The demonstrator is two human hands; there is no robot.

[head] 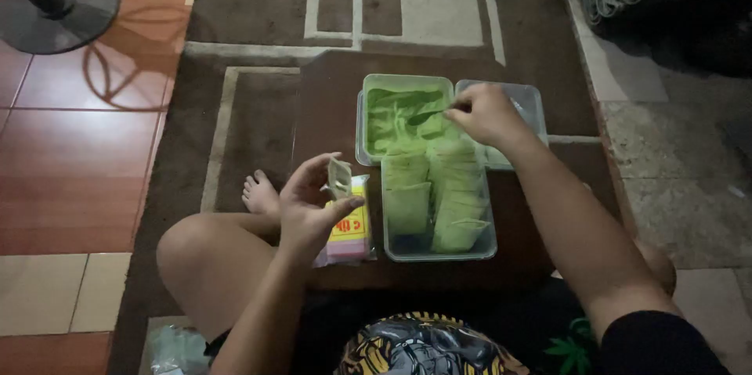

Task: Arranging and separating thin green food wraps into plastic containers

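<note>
Brown patterned carpet (258, 117) lies under a seated person. Nearest, the left hand (309, 207) pinches a small pale plastic pouch (339, 177) open above a pink-and-yellow packet stack (350, 234). Beside it, a clear rectangular tray (439, 251) holds filled green sachets (409, 207). Farther, the right hand (487, 113) grips a spoon (427, 115) over a tub of green powder (395, 120).

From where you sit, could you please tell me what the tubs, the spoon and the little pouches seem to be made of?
The tub of green powder and the tub of filled pouches look like clear, glossy plastic: contents show through the walls. The spoon in the right hand is dark and thin; metal or plastic, unclear. The pouch in the left hand seems thin translucent plastic film, slightly crinkled.
</note>
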